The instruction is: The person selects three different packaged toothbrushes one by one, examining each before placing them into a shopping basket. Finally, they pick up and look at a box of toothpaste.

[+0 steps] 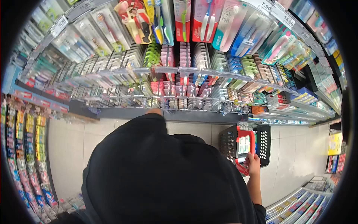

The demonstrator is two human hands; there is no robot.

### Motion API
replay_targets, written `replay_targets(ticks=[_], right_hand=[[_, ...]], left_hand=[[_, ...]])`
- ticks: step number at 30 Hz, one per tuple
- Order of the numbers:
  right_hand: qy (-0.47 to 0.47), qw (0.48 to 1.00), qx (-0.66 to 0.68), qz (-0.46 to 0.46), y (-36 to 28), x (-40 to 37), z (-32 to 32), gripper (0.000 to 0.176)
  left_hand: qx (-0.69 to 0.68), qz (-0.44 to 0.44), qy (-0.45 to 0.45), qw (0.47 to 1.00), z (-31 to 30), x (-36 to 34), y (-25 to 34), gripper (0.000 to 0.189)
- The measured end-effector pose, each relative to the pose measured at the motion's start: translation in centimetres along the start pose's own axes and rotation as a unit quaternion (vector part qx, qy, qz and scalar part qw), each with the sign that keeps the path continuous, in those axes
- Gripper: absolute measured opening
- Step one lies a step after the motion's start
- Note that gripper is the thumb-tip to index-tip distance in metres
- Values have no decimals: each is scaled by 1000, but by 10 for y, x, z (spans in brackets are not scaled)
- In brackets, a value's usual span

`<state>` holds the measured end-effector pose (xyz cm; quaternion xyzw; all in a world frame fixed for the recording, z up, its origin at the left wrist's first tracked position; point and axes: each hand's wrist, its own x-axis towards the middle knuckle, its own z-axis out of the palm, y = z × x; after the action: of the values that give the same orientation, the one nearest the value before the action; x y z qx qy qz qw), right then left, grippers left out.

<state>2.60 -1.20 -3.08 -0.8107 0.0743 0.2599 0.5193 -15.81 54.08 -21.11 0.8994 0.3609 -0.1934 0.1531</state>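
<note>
My right hand [253,161] is wrapped round the red handle [252,140] of a black shopping basket [228,145], low on my right side. Inside the basket lies a white box with green marks [244,145], partly covered by the handle. A small patch of bare skin on my left arm [153,111] shows past the end of my black sleeve [149,123], in front of the shelves. My left hand itself does not show.
A shelf rack [179,70] of packed toothbrushes spans the view in front of me, with several large packs [203,22] on top and price tags [287,20] above. More goods hang on a rack [28,138] at left. Pale floor tiles [291,153] lie around me.
</note>
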Motion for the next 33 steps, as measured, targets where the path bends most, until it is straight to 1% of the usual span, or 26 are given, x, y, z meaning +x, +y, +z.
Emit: replay_targets(ticks=[1,2,3,4,5,6,7,8,9,11,13,15,17,19,21,23,24,25,26,27,29,30,33], right_hand=[[-9,1000,2,0,0,1,-5,21],[-18,1000,5,-3,1,4,-10,21],[-27,1000,10,-10,2,8,-14,22],[-51,998,18,-40,11,16,-21,22],[-57,997,20,-53,19,20,-28,22],[-33,996,-9,-77,19,22,-27,17],[-1,998,-29,-60,25,28,-28,18],[31,998,-33,-54,22,27,-23,21],[31,997,-52,-38,17,25,-22,24],[30,998,-38,-32,16,26,-21,26],[26,999,-30,-19,16,26,-22,26],[22,999,-37,-15,7,22,-19,26],[29,999,-23,-4,3,19,-17,26],[17,999,-17,-25,6,24,-18,26],[9,999,-21,-27,6,26,-25,27],[-1,1000,-15,-10,6,28,-25,28],[-13,1000,-18,5,7,30,-27,29],[-12,1000,14,-15,17,35,-29,29],[9,1000,-7,-2,15,31,-28,28],[30,999,-10,-8,12,27,-24,28],[80,996,-40,-11,18,31,-23,27],[87,995,-45,-24,14,30,-21,27],[114,991,-65,-37,12,23,-19,27]], left_hand=[[-22,-69,-53,996,-11,-15,-35,39],[-19,-85,31,996,-10,-31,-64,32],[51,-16,54,997,31,-21,-120,27],[169,54,145,973,24,-68,-115,23],[-12,-40,274,961,49,-85,-121,25],[-38,-172,197,964,76,-82,-133,26],[-130,-276,224,926,65,-110,-101,28],[-186,-270,238,914,60,-135,-75,25],[-272,-209,279,897,39,-170,-39,17],[-380,-116,374,838,24,-180,0,15],[-305,20,425,852,-57,-187,30,23],[-214,133,531,809,-134,-173,38,28],[-269,139,567,766,-217,-175,53,34],[-289,161,624,708,-272,-159,58,47],[-282,146,637,703,-312,-147,66,65],[-233,127,647,715,-342,-133,75,77],[-237,112,643,720,-352,-122,77,80],[-242,98,636,726,-357,-111,80,84],[-257,63,630,730,-359,-101,82,90],[-261,51,622,736,-355,-98,86,92],[-264,33,624,735,-366,-88,87,98],[-271,43,609,744,-369,-93,87,107],[-269,55,616,738,-370,-90,88,109]])
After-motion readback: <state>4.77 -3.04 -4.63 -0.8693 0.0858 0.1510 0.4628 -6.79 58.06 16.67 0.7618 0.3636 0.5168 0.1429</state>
